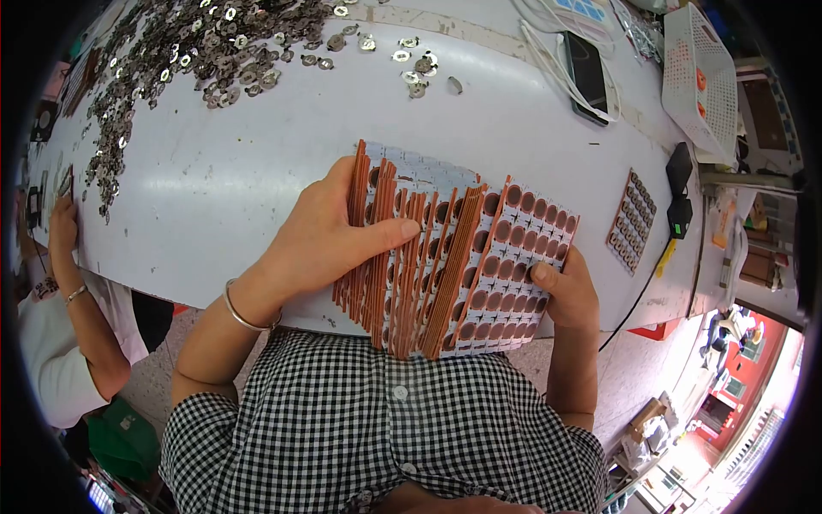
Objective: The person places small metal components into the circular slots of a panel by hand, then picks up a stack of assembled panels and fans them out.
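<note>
A thick fanned stack of flat boards (514,274), with orange-brown edges and rows of dark round spots on white, is held between both hands over the table's near edge. My left hand (330,231) grips its left side, thumb lying across the board edges and fingers hidden beneath. At the right side, my right hand (569,291) pinches the outermost board with the thumb on top; its other fingers are mostly behind the stack. The boards lean in several overlapping groups with gaps between them.
Small metal pieces (231,51) are heaped at the back left. A phone (586,73) with a white cable, a white basket (698,81), a single board (632,221) and a black cord device (679,193) lie on the right. A co-worker's arm (86,317) reaches the table at far left.
</note>
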Demonstrator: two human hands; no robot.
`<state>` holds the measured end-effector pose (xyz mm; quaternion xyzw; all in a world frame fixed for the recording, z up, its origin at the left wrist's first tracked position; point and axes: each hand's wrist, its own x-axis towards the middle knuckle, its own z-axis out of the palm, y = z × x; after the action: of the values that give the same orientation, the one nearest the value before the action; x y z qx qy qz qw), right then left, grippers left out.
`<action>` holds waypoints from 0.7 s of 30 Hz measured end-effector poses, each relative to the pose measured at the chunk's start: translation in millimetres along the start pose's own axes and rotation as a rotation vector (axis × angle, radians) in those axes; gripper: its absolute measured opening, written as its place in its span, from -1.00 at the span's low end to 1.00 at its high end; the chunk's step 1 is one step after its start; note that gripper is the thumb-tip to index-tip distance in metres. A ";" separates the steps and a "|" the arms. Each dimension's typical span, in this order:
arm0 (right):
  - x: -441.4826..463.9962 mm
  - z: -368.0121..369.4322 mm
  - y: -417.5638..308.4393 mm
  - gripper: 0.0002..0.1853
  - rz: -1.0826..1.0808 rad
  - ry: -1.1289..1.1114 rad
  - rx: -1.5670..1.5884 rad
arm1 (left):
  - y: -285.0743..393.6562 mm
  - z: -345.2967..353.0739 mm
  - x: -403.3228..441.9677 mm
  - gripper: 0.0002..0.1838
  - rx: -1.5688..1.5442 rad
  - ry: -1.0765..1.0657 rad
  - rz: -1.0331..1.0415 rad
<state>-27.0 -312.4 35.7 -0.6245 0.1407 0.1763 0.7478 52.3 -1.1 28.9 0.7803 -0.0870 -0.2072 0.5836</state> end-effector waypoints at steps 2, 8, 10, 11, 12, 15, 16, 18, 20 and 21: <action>1.1 -3.6 0.5 -0.23 0.029 0.005 0.013 | 3.0 -3.0 -0.3 -0.14 0.101 -0.002 0.001; 3.6 -4.9 -1.2 -0.19 0.065 0.016 0.004 | 39.3 -13.1 -0.9 -0.14 0.631 -0.098 -0.261; 4.5 -5.3 -0.2 -0.16 0.059 0.017 0.000 | 31.0 -6.5 -9.9 -0.18 0.702 0.099 0.056; 4.7 -3.9 0.0 -0.15 0.055 0.024 0.001 | 27.1 -3.0 -14.7 -0.19 0.731 0.197 0.215; 4.7 -3.1 0.3 -0.14 0.052 0.032 0.001 | 25.4 0.0 -16.5 -0.22 0.716 0.176 0.388; 4.5 -3.4 0.7 -0.12 0.047 0.045 -0.008 | 23.0 16.2 -22.9 -0.33 0.552 0.033 0.723; 4.5 -4.1 1.3 -0.12 0.053 0.052 0.002 | 22.8 20.5 -25.7 -0.32 0.552 -0.008 0.712; 4.4 -5.5 2.9 -0.11 0.065 0.068 0.022 | 20.5 25.5 -28.9 -0.30 0.550 -0.091 0.690; 4.8 -5.9 1.6 -0.11 0.082 0.067 0.024 | 12.9 27.6 -28.7 -0.29 0.537 -0.112 0.684; 4.9 -6.3 1.0 -0.10 0.090 0.066 0.024 | 13.0 27.2 -29.4 -0.29 0.550 -0.122 0.679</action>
<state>-23.0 -317.9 31.6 -0.6138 0.1953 0.1875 0.7416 15.7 -17.7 41.4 0.8201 -0.4249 -0.0185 0.3828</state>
